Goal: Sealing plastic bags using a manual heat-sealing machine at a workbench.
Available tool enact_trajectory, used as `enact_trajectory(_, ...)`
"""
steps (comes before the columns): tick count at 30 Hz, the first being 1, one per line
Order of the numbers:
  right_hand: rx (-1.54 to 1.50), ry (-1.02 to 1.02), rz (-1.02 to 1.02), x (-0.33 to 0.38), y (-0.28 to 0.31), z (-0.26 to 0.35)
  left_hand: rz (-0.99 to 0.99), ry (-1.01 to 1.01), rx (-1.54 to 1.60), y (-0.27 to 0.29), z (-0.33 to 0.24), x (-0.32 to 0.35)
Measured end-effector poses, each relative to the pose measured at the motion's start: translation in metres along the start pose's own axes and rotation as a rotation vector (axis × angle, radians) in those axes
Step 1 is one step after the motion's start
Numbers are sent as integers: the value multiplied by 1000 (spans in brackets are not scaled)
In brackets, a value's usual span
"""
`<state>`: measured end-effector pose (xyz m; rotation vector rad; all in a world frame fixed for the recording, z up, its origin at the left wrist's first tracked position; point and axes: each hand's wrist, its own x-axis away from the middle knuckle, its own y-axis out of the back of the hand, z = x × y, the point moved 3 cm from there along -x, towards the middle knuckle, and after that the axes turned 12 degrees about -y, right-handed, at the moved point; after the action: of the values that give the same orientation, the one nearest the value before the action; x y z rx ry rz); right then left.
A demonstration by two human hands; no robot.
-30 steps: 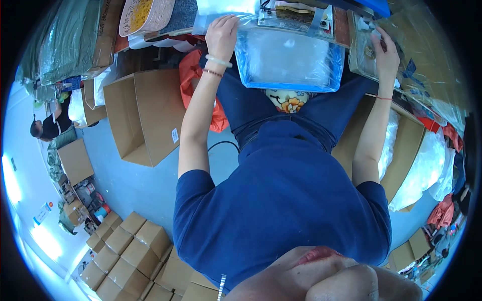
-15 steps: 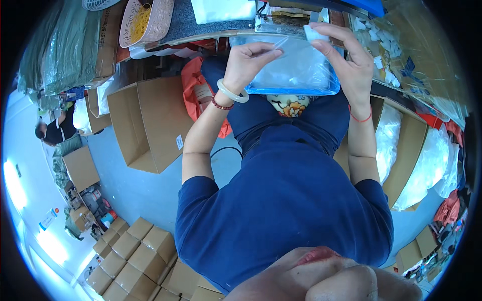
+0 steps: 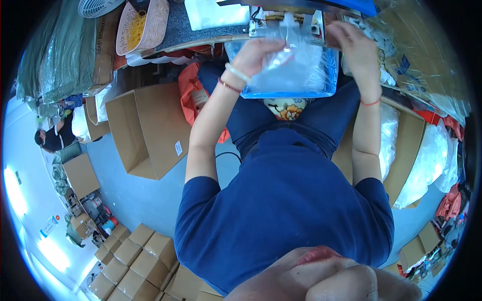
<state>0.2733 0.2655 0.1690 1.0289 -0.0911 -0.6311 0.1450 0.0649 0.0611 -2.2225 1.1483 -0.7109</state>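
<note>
- Clear plastic bag (image 3: 296,62), crinkled and see-through, sits over the lap above a shallow blue-rimmed clear tray (image 3: 288,80).
- Left hand (image 3: 256,52): fingers curled, pinching the bag's upper left part.
- Right hand (image 3: 351,42): fingers closed on the bag's right edge, up at the grey surface (image 3: 201,32) rim.
- Change: half a second ago both hands lay lower on the tray; now raised, bag lifted toward the metal fixture (image 3: 286,22).
- Further left: open brown cardboard box (image 3: 145,130) on the floor.
</note>
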Motion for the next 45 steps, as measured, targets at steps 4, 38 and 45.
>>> enact_trajectory(4,540,-412,-54,18,15,-66,-111,-37,43,6,1,-26)
enact_trajectory(38,-292,366,227,17,-7,57,138,-174,-831,-27,-43,55)
enact_trajectory(45,-230,135,743,-16,-40,20,143,63,-293,-3,-8,17)
